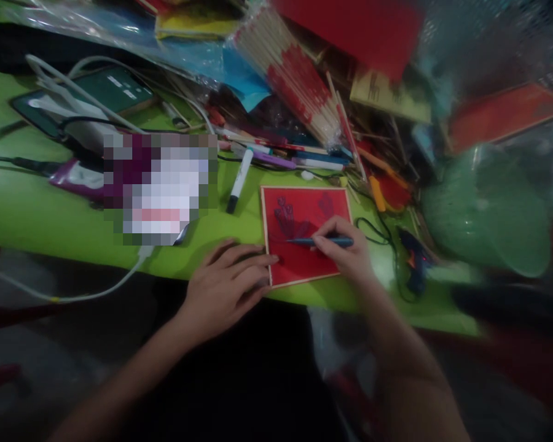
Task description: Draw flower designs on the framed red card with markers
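A square red panel (304, 267) with a pale, thin border lies on the green table, with dark flower-like outlines in its upper part. My right hand (343, 248) is closed in a writing grip around a slim blue pen (341, 241). Its tapered tip points left and meets the panel near the middle, beneath the drawn shapes. Fingers stretched out, my left hand (235, 276) rests at the panel's left edge, one fingertip lying over the border. Just above that hand is a white marker (241, 180) with a black cap.
Pens, sticks and a bundle of red-tipped wooden sticks (290, 73) crowd the back. A green bowl-like container (479, 209) and a dark glue gun (415, 261) are at the right. A pixelated phone (166, 184), cables and a purple-white power strip (80, 178) lie left on the green table (27, 221).
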Demonstrator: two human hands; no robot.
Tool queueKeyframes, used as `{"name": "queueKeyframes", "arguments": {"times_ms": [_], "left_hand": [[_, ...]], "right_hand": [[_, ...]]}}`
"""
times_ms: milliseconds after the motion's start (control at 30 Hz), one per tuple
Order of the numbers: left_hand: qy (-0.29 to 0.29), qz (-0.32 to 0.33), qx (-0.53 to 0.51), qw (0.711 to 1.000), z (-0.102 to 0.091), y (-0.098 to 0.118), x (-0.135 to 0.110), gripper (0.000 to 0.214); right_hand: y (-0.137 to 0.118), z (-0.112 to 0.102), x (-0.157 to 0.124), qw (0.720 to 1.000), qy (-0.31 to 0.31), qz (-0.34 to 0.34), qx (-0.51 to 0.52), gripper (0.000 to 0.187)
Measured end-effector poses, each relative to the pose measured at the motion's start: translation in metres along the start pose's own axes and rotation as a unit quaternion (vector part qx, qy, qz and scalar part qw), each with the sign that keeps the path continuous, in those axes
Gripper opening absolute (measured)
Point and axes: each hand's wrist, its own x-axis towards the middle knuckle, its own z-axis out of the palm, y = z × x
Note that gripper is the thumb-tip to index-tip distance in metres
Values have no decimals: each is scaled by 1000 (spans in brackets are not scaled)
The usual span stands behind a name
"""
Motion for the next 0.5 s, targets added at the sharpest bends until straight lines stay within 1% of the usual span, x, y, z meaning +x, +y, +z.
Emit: {"name": "queueKeyframes", "arguments": {"times_ms": [267,500], "left_hand": [[7,13,4,1000,0,-1,1,6],[7,10,6,1000,-1,0,2,9]], "right_hand": [[0,-2,0,1000,17,-1,-4,17],[-1,-1,0,1000,15,-5,9,15]]}}
